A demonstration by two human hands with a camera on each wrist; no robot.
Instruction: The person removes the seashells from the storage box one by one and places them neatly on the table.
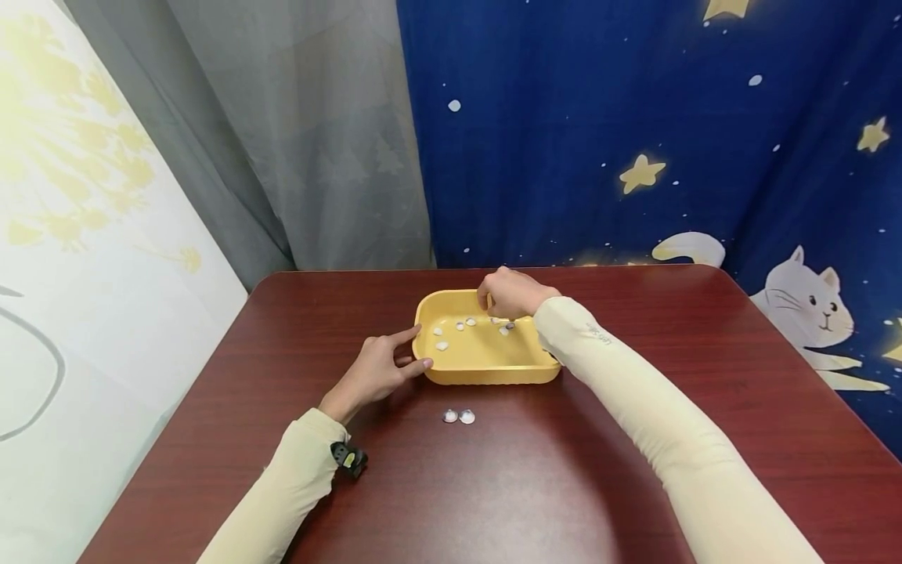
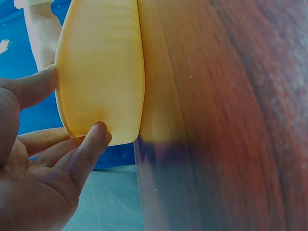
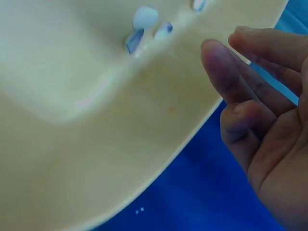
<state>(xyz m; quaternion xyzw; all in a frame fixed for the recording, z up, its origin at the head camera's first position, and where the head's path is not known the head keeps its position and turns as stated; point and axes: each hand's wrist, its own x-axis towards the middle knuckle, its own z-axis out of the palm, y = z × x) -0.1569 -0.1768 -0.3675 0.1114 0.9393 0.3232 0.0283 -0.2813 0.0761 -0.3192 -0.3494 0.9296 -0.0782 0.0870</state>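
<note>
A yellow plastic tray (image 1: 493, 376) stands on the table with several small pale shells (image 1: 441, 345) scattered over its floor. At its left end, my left hand (image 1: 377, 368) touches the rim and outer wall with fairly straight fingers. In the left wrist view, fingertips (image 2: 97, 131) rest against the yellow wall. My right hand (image 1: 514, 291) hovers over the tray's back right part. The right wrist view shows this hand's fingers (image 3: 219, 67) loosely bent, with nothing visible between them, apart from the shells (image 3: 146, 18) below. Two shells (image 1: 459, 417) lie side by side in front of the tray.
The dark red-brown table (image 1: 338, 313) extends around the tray on every side. A blue curtain (image 1: 550, 141) with stars and a grey curtain (image 1: 317, 141) hang behind its back edge. A white patterned panel (image 1: 92, 258) stands to the left.
</note>
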